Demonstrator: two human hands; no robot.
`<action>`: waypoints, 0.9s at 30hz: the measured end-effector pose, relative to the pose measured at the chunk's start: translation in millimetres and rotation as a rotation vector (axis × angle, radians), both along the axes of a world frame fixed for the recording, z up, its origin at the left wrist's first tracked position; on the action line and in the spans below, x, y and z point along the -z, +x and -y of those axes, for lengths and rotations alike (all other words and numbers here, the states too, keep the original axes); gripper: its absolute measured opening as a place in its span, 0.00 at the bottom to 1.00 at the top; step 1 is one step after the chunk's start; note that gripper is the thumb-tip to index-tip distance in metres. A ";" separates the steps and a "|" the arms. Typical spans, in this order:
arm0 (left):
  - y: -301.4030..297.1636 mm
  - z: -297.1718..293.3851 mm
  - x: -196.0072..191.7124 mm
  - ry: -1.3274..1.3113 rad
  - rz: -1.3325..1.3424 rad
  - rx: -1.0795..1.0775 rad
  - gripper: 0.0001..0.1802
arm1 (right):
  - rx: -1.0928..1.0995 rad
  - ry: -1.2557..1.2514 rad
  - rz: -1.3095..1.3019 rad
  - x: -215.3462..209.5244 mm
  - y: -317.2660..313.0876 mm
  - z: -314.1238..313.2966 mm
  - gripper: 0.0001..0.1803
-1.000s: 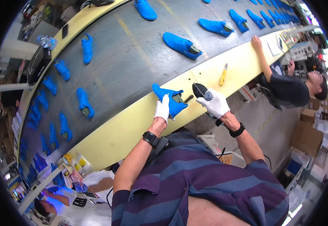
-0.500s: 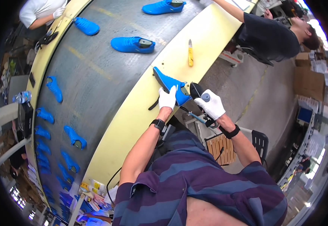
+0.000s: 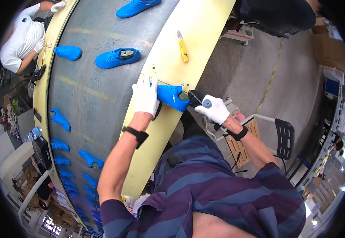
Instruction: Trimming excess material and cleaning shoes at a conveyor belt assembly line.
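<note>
My white-gloved left hand (image 3: 145, 97) holds the front of a blue lace-up shoe (image 3: 168, 96) at the yellow table's edge. Its fingers reach over the toe, which they hide. The shoe lies on its side with the heel toward my right hand, and a dark green last (image 3: 183, 96) shows in its opening. Closed around a tool with a rounded grey-blue handle end (image 3: 207, 103) is my gloved right hand (image 3: 216, 110). Beside that hand, close to the heel, sits a black padded piece (image 3: 196, 98) with a thin chain-like strip; how it joins the tool is unclear.
A yellow utility knife (image 3: 182, 47) lies on the yellow table (image 3: 166, 63). Several blue shoes, such as one with a last inside (image 3: 117, 58), stand on the grey conveyor belt (image 3: 81, 71). A co-worker in white (image 3: 23, 39) stands across it. A black-backed chair (image 3: 284, 139) is at right.
My left hand has shifted from the shoe's middle to its toe. The shoe has turned, its toe now pointing more to the left. My right hand still grips the tool, and the view has swung.
</note>
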State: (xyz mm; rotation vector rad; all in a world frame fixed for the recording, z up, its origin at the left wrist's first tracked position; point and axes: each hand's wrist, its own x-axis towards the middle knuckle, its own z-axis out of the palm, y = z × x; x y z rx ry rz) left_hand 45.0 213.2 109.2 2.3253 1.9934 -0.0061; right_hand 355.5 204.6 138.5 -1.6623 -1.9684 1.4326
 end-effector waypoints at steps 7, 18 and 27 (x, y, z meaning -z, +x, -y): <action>-3.1 -28.4 43.5 -0.306 -0.109 0.235 0.11 | 0.154 -0.083 -0.069 46.2 -31.7 -20.2 0.24; 0.6 -28.0 52.4 -0.206 -0.111 0.208 0.07 | 0.210 -0.121 0.025 57.2 -31.8 -28.1 0.26; 4.4 -26.7 43.2 -0.197 -0.138 0.232 0.06 | 0.373 -0.195 -0.047 45.6 -14.1 -23.5 0.26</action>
